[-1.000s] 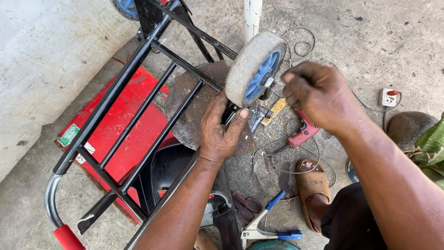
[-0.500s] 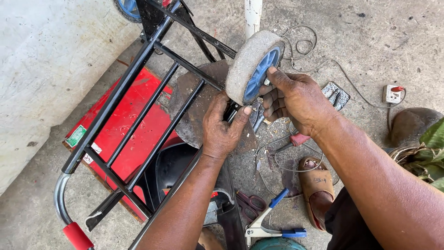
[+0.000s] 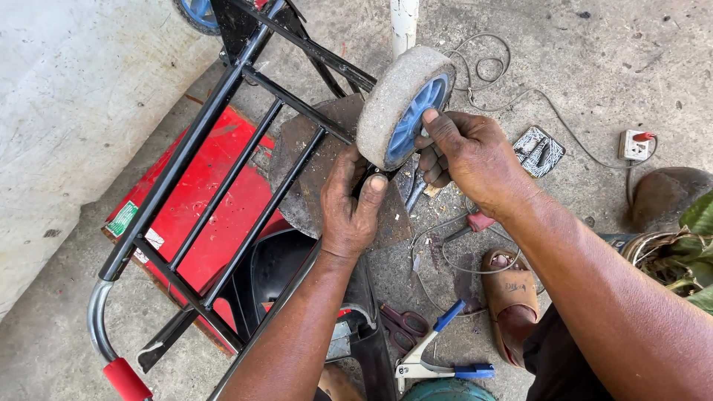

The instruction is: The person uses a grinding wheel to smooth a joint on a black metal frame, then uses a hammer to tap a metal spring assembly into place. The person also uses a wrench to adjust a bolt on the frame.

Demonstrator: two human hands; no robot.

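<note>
Head view shows the left hand gripping the black metal cart frame while the right hand grasps the grey rubber wheel with blue hub.

The wheel has a dusty grey tyre and a blue hub. The cart frame is black, with a red grip at its handle. Under it lies a red board. The pliers have blue handles; the sandal is brown.
</note>
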